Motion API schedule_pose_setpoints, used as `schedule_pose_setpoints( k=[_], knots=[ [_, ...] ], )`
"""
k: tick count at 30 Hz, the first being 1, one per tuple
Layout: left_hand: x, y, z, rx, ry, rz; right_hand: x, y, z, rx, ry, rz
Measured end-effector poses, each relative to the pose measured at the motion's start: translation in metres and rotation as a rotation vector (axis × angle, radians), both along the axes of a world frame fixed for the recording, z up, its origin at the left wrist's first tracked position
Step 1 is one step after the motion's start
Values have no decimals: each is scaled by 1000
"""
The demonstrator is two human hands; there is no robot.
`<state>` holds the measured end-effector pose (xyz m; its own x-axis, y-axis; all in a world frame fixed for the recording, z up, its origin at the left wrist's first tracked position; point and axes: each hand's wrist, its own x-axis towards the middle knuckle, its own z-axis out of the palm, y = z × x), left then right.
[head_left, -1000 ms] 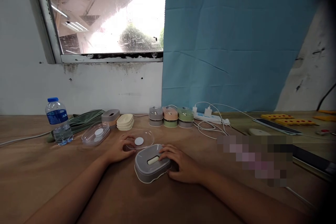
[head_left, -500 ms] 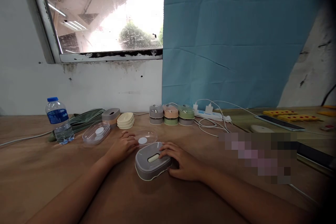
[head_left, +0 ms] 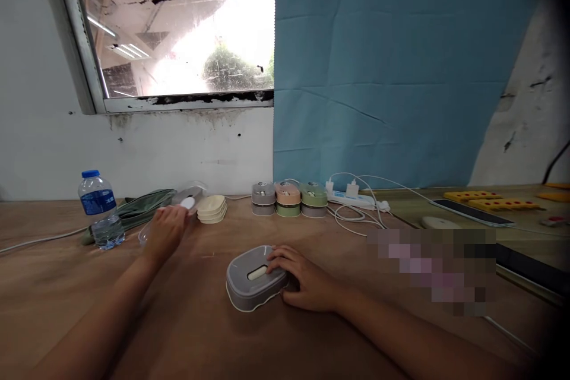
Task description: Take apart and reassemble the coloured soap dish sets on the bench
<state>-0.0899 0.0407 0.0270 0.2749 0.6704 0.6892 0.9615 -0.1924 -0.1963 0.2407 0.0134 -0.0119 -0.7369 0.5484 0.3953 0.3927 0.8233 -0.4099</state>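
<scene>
A grey box with rounded corners and an oval slot in its top stands on the table in front of me. Something pale shows in that slot. My right hand grips the box's right end, fingers on the top and thumb low on the side. Over to the left, my left hand pinches a clear plastic lid bearing a white round sticker. The lid is raised in front of another grey box, which it partly covers. Another clear lid lies mostly hidden behind my left hand.
Cream oval pieces are stacked beside the raised lid. A water bottle and a green pouch stand at the left. Several stacked boxes line the wall. A power strip with cables is right of them.
My left hand has lifted the clear lid from behind the grey box and carried it left, toward the back. My right hand stays on the grey box.
</scene>
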Motion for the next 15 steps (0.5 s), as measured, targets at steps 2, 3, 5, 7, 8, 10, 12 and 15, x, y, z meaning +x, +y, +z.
schedule_pose_setpoints(
  k=[2,3,5,7,8,10,12,15],
  knots=[
    [-20,-2,2,47,63,147,0,0,0,-1,-2,3],
    [-29,-3,2,56,97,194,0,0,1,-2,-4,3],
    [-42,-3,-2,47,148,235,0,0,0,-1,-7,2],
    [-50,-2,-7,10,166,232,0,0,0,-1,-9,2],
    [-52,-2,-9,-9,165,232,0,1,0,-3,-10,2],
    [-56,0,-13,-54,157,232,1,1,0,-5,-12,3],
    [-58,1,-16,-116,121,221,1,0,1,-6,-17,4],
    [-63,1,-18,-229,9,182,1,0,2,-5,-20,2]
  ],
)
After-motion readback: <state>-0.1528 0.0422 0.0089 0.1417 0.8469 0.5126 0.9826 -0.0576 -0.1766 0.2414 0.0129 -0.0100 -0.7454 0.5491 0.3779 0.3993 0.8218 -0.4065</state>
